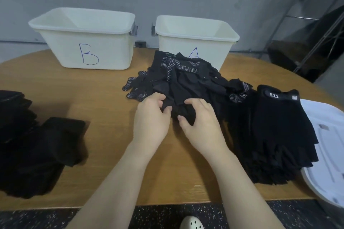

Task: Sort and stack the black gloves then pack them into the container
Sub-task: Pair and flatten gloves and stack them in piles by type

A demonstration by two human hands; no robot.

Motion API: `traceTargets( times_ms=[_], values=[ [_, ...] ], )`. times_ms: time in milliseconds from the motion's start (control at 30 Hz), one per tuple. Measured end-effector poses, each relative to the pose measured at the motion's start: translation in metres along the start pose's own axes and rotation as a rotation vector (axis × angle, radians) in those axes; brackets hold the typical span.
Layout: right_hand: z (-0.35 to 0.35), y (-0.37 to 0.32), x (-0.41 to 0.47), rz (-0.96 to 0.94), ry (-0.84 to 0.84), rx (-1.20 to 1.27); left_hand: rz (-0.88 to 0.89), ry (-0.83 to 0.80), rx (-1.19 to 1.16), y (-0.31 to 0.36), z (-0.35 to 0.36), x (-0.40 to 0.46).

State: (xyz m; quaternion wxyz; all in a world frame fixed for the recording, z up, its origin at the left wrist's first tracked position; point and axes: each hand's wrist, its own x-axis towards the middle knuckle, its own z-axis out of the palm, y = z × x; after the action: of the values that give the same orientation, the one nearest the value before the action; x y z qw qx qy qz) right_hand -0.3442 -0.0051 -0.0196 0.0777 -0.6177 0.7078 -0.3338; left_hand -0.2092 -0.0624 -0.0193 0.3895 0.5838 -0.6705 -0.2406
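A loose heap of black gloves [186,78], some with white grip dots, lies in the middle of the wooden table [104,98]. My left hand [151,117] and my right hand [199,119] both grip one black glove [179,108] at the heap's near edge, thumbs and fingers curled into its fabric. A neat stack of black gloves marked 5.11 [275,132] sits at the right. Another stack of black gloves [35,147] lies at the left. Two white containers stand at the back, one marked B [85,39], one marked A [195,37]; their insides look empty from here.
A white lid or tray [327,154] hangs over the table's right edge beside the 5.11 stack. Dark metal shelving [312,24] stands at the far right. Bare wood lies between the left stack and my hands. A light shoe [191,223] shows below the table's front edge.
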Motion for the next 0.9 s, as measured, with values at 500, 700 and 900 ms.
traceTargets(
  times_ms=[500, 700, 900],
  values=[
    [-0.009, -0.011, -0.005, -0.021, 0.013, 0.021, 0.053, 0.009, -0.011, -0.040, -0.098, -0.034],
    [0.007, -0.043, -0.012, -0.116, -0.052, -0.048, 0.050, -0.077, 0.029, -0.064, -0.147, -0.066],
    [0.020, -0.071, -0.015, -0.164, -0.242, -0.159, 0.072, -0.073, 0.131, -0.083, -0.178, -0.090]
  ],
)
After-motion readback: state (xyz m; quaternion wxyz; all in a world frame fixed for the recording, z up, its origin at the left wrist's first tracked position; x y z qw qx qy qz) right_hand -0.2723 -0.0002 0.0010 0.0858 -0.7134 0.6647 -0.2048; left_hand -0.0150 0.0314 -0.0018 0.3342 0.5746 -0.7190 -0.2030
